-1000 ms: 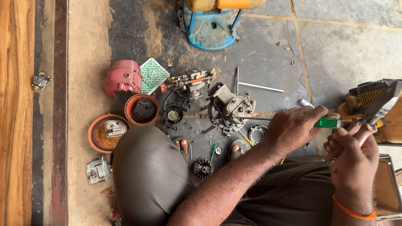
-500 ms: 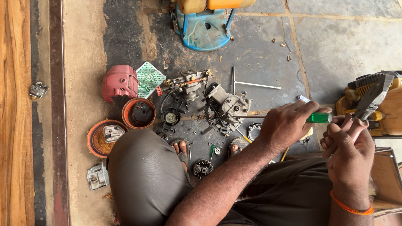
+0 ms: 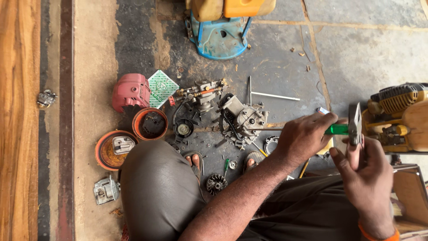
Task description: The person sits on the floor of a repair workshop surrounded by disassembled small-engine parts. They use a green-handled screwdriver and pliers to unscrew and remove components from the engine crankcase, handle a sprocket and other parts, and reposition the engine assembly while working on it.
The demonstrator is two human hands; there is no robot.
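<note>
Two hands are up at the right side of the view, both busy with tools. The left hand [image 3: 305, 136] is wrapped shut around a green-handled screwdriver [image 3: 336, 129], and the right hand [image 3: 365, 178] has its fingers closed on the grips of a pair of pliers [image 3: 355, 122], jaws pointing up and away from the person.

Compared with a second ago, the hands have barely shifted: same grips, same spot, the pliers just drawn in a touch closer to the green handle, so the two tools now nearly meet (can't tell if they actually touch). Looks to me like the fiddly part is going on right at that junction.

The screwdriver lies roughly left-right across the view, handle end toward the pliers, its thin shaft running left toward the small engine block [image 3: 243, 118] on the stone floor [image 3: 356, 49]. The pliers stand nearly upright, crossing it.

Around the knees: a red cover [image 3: 130, 92], two orange bowls [image 3: 111, 149] with parts in them, and a yellow machine [image 3: 397, 116] at the far right.
</note>
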